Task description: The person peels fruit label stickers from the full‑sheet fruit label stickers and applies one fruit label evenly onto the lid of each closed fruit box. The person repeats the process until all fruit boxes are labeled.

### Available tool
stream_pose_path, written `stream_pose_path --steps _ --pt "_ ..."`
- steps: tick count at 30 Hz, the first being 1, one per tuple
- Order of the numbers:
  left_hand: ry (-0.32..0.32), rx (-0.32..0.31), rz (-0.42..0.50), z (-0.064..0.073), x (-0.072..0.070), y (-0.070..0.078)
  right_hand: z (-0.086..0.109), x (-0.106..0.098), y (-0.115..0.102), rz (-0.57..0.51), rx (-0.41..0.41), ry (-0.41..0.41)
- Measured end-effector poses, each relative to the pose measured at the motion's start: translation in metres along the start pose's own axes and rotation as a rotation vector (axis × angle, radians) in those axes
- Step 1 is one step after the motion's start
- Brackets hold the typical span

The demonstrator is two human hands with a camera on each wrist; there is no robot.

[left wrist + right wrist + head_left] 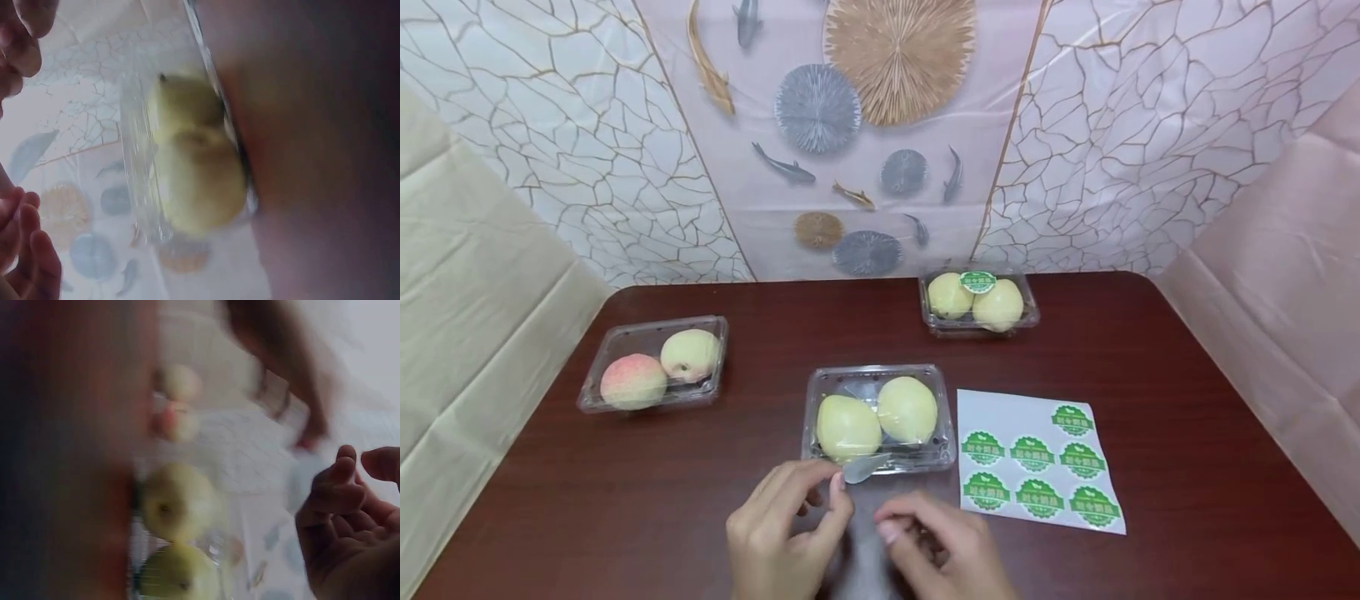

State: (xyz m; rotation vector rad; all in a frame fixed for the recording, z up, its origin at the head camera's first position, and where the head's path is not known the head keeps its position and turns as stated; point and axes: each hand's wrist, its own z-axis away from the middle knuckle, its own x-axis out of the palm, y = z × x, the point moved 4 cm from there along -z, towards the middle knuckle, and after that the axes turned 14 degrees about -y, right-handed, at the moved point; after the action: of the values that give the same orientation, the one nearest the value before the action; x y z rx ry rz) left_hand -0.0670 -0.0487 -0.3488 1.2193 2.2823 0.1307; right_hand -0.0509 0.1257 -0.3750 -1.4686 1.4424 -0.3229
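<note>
Thumb and forefinger of my left hand (786,529) pinch a pale oval sticker (865,468) by its left edge; its printed face does not show. Behind it, over the near rim, stands a clear plastic box (946,429) holding two yellow-green peaches (848,427). My right hand (943,546) hovers to the right, in front of the box, its fingers loosely bent and nothing visible between them. In the right wrist view a small gap separates that thumb from the fingertips. A white sheet (1022,406) of green round stickers (1032,452) lies right of the box.
At the back right sits another clear box (931,321) with two peaches and a green sticker (978,282) on top. A third box (613,343) at left contains a reddish peach (633,382) and a pale one. Dark red-brown tabletop (760,333) lies between them; patterned sheeting encloses the back.
</note>
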Motion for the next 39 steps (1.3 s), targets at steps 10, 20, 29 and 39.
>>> stream_pose_path --steps 10,20,29,39 --pt "-0.054 0.452 -0.135 -0.015 -0.003 0.022 0.003 0.02 0.013 -0.119 -0.016 0.069" --pt "-0.174 0.432 -0.013 -0.015 0.001 0.024 0.006 0.013 0.012 -0.213 -0.007 0.175" --pt "-0.291 -0.349 0.422 0.005 0.002 -0.006 0.011 0.006 0.007 -0.325 0.002 0.118" --pt "-0.429 -0.474 0.585 0.013 0.006 -0.011 0.012 0.006 0.007 -0.342 -0.054 0.013"
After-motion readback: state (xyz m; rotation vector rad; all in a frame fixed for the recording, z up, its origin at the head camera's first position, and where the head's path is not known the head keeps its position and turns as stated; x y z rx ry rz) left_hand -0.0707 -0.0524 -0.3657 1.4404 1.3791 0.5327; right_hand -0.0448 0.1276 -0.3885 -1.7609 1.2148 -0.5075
